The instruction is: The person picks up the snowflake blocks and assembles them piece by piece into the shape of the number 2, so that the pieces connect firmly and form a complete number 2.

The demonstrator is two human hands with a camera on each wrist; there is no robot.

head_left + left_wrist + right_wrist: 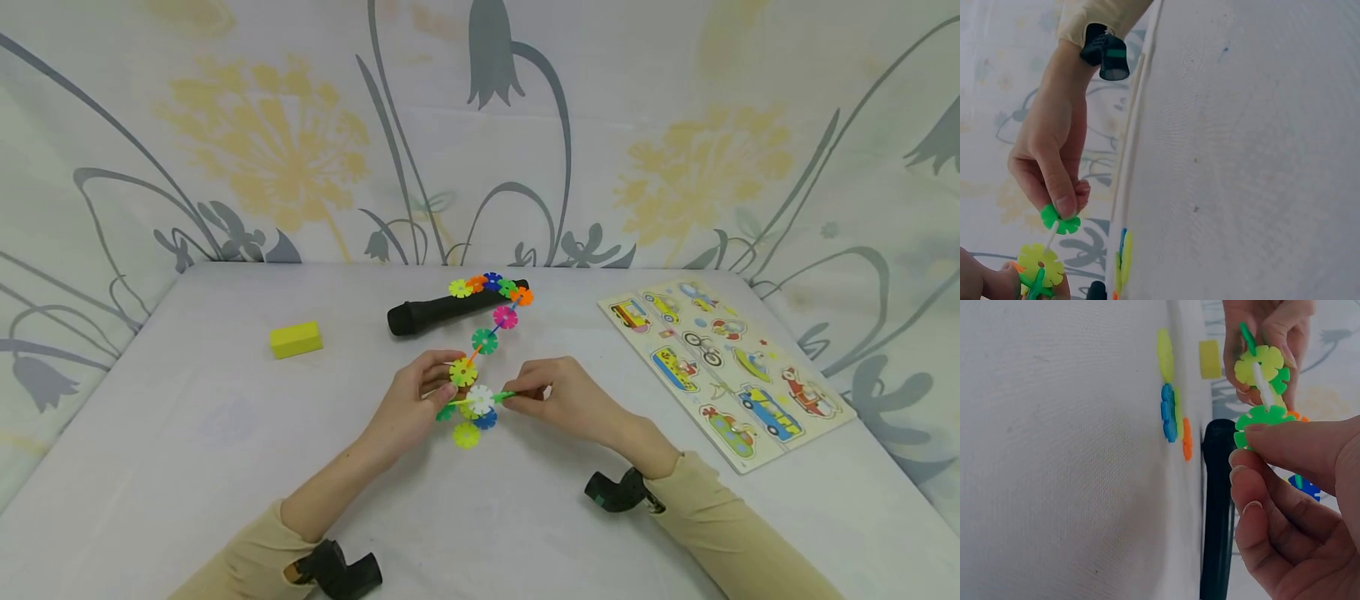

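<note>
A chain of slotted flower-shaped plastic discs runs from my left hand [405, 408] up across the table, with a green disc [484, 341] and a magenta disc [506, 317] along it. My left fingers grip its near end, by a yellow disc [462, 372]. Between the hands a white disc [480, 400] stands linked into the chain. My right hand [573, 396] pinches a green disc [1264, 417] between thumb and fingertips, joined to that white one. Just below lie loose discs: a yellow one [467, 435], a blue one [487, 419] and an orange one [1187, 439].
Behind the hands a black microphone [427, 317] lies under the chain's far end. To the left is a yellow block [296, 340]. A picture puzzle board [720, 367] lies at the right. A patterned curtain [420, 133] hangs behind the white table [187, 458].
</note>
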